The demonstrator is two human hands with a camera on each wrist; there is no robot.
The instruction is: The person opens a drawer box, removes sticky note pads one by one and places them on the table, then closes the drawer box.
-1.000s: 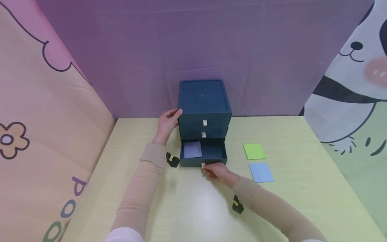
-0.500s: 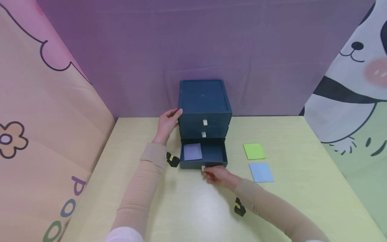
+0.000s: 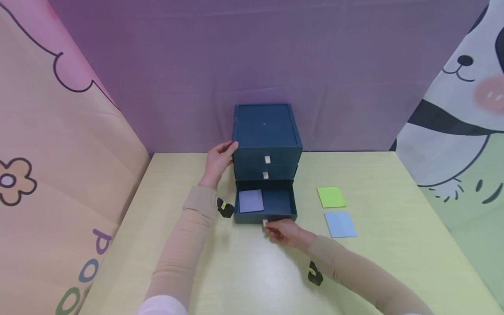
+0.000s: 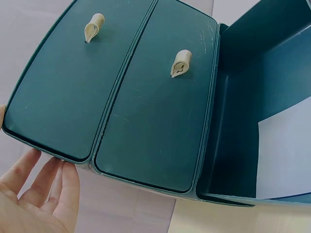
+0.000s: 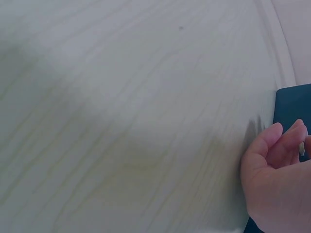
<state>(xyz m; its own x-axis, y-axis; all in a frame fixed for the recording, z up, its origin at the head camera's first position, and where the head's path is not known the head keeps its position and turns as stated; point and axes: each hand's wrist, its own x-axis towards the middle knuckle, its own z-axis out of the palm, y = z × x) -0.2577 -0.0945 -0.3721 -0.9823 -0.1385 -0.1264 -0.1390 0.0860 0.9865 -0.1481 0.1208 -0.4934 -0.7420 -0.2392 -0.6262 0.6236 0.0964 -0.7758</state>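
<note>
A dark blue desktop drawer unit (image 3: 264, 127) stands at the back of the table, its bottom drawer (image 3: 277, 202) pulled out. My left hand (image 3: 217, 164) rests against the unit's upper left side, thumb at the front corner and fingers fairly straight along the side. At the drawer's front, my right hand (image 3: 286, 232) pinches the small pale pull tab (image 3: 265, 223); the right wrist view shows those fingers curled. A lilac square of paper (image 3: 251, 201) lies in the drawer's left half. The two upper drawers, closed, carry similar pull tabs (image 4: 181, 63).
To the right of the unit, a green paper square (image 3: 331, 197) and a light blue one (image 3: 340, 224) lie on the pale wooden table (image 3: 252, 280). A purple cloth backdrop (image 3: 267, 52) hangs right behind the unit, and printed cloths flank both sides.
The bottom drawer has slid further out toward me, carrying the lilac paper, as my right hand drew back with the tab. My left hand has stayed at the unit's side.
</note>
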